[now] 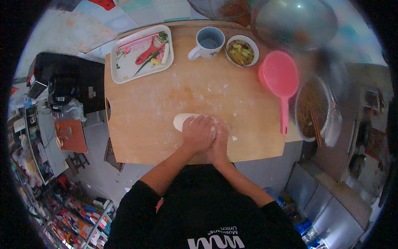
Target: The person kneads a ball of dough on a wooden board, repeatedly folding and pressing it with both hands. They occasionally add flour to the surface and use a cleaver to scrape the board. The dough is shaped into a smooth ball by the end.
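A pale lump of dough (180, 120) lies on the wooden board (145, 103), near its front edge. My left hand (198, 135) presses down on the dough, its fingers closed over the top. Tight against it, my right hand (219, 141) grips the dough's right end with bent fingers. Most of the dough is hidden beneath both hands; only its rounded left end shows plainly. White flour smears and small dough scraps dot the board around my hands.
Along the board's back stand a white tray (119, 76) with cut vegetables, a mug (204, 52) and a bowl of chopped food (241, 52). A pink ladle (278, 74) lies at the right. Beyond it sits a basin of brown filling (309, 101) with chopsticks (316, 126).
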The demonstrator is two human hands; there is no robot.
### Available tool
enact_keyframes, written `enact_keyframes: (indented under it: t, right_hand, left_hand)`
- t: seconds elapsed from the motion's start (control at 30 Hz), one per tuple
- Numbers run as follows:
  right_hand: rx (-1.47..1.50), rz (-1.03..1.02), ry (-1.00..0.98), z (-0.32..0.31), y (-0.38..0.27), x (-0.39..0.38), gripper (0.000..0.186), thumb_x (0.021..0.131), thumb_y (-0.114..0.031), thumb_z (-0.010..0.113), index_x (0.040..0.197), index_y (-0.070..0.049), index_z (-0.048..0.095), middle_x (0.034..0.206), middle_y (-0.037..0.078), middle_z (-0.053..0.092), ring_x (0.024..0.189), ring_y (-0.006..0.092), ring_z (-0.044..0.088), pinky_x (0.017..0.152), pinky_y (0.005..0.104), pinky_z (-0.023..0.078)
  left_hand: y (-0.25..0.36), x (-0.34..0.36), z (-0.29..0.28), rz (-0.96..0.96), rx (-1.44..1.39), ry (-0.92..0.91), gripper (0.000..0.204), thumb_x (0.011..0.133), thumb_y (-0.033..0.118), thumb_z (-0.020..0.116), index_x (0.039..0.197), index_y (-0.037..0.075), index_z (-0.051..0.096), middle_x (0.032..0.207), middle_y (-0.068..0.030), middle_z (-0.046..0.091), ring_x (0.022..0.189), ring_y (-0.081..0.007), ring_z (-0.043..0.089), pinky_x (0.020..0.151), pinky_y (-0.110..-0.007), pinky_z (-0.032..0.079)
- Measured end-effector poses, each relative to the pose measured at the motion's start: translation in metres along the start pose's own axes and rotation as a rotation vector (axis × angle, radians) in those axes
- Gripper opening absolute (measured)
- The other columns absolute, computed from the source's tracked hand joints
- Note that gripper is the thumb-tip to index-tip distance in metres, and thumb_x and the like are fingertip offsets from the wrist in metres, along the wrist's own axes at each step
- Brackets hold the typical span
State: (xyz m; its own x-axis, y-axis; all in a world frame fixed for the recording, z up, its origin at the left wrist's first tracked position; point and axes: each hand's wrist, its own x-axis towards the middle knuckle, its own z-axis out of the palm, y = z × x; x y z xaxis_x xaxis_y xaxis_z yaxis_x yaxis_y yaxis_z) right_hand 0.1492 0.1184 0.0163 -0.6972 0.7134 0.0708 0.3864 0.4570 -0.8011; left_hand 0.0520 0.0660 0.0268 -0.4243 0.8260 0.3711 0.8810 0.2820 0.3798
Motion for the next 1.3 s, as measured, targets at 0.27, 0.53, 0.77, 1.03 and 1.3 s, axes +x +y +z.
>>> enact_keyframes:
  t: [0.27, 0.53, 0.77, 1.03, 1.3]
  right_hand:
    - [-0.217, 0.199, -0.177, -0.001, 0.043, 0.087, 0.034, 0.081, -0.018, 0.054, 0.106, 0.003, 0.048, 0.101, 0.021, 0.052, 0.097, 0.0365, 0.049, 0.081, 0.0420, 0.040]
    - [0.044, 0.168, -0.569, -0.015, 0.054, 0.136, 0.051, 0.065, -0.024, 0.071, 0.106, 0.000, 0.053, 0.107, 0.018, 0.058, 0.098, 0.0369, 0.055, 0.085, 0.0401, 0.043]
    - [-0.602, -0.444, -0.774, 0.007, -0.060, 0.090, 0.068, 0.057, -0.013, 0.075, 0.117, -0.003, 0.045, 0.118, 0.018, 0.048, 0.114, 0.0363, 0.043, 0.096, 0.0463, 0.033]
    - [-0.186, -0.143, -0.336, -0.020, -0.052, -0.012, 0.055, 0.075, -0.011, 0.059, 0.125, -0.001, 0.037, 0.121, 0.024, 0.042, 0.114, 0.0414, 0.038, 0.096, 0.0477, 0.031]
    - [-0.339, -0.108, -0.275, 0.030, 0.008, 0.058, 0.043, 0.078, -0.010, 0.053, 0.119, -0.001, 0.044, 0.109, 0.019, 0.049, 0.100, 0.0373, 0.046, 0.084, 0.0439, 0.036]
  left_hand:
    - [-0.025, 0.085, 0.058, -0.196, 0.046, -0.344, 0.034, 0.083, 0.032, 0.043, 0.079, 0.007, 0.065, 0.089, -0.0101, 0.064, 0.087, -0.0238, 0.057, 0.076, -0.042, 0.042]
    - [-0.067, 0.108, 0.038, -0.483, -0.129, -0.613, 0.055, 0.086, 0.050, 0.037, 0.085, 0.003, 0.067, 0.091, -0.0168, 0.064, 0.087, -0.0306, 0.061, 0.079, -0.042, 0.044]
    - [-0.092, -0.005, -0.015, -0.745, -0.687, -0.365, 0.056, 0.090, 0.048, 0.031, 0.099, 0.003, 0.063, 0.102, -0.0218, 0.060, 0.094, -0.0318, 0.059, 0.083, -0.040, 0.042]
    - [0.020, -0.060, -0.026, -0.481, -0.403, 0.226, 0.034, 0.085, 0.029, 0.041, 0.098, 0.005, 0.061, 0.096, -0.0151, 0.059, 0.089, -0.0319, 0.055, 0.080, -0.042, 0.041]
    - [-0.037, 0.019, 0.025, -0.667, -0.126, -0.206, 0.034, 0.086, 0.028, 0.040, 0.090, 0.003, 0.062, 0.103, -0.0147, 0.058, 0.093, -0.0312, 0.054, 0.081, -0.040, 0.041]
